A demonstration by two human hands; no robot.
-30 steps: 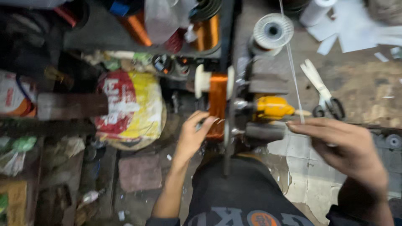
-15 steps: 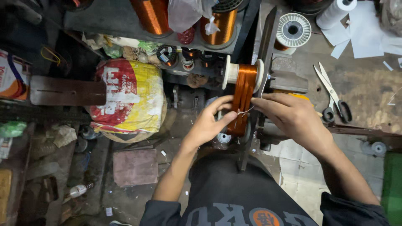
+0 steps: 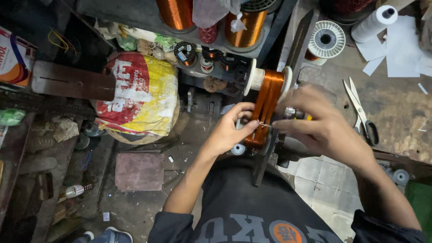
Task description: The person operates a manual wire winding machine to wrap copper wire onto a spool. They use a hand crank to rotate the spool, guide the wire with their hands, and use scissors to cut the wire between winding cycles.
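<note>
Pinching at a thin strand of copper wire (image 3: 264,124), both hands meet over the flat orange-brown copper wire coil (image 3: 265,108) wound on the white-flanged former of the dark metal winding machine (image 3: 288,85). The left hand (image 3: 229,130) has thumb and forefinger closed on the coil's lower part, pressing the turns together. The right hand (image 3: 321,128) curls over the machine's shaft side, its fingertips drawn in tight to the same spot, seemingly gripping the wire end, though the strand is too fine to follow.

The coil looks thickly built, with many layers already on the former, so the winding seems largely done. What appears left is securing or trimming the loose end; the coil sits mounted on the machine and nothing ties it yet that can be seen.

Grey-handled steel scissors (image 3: 360,112) lie untouched on the worn brown workbench (image 3: 396,117), near its left edge beside the machine. Round spools of copper wire (image 3: 247,24) stand on a rack at the far side.
</note>
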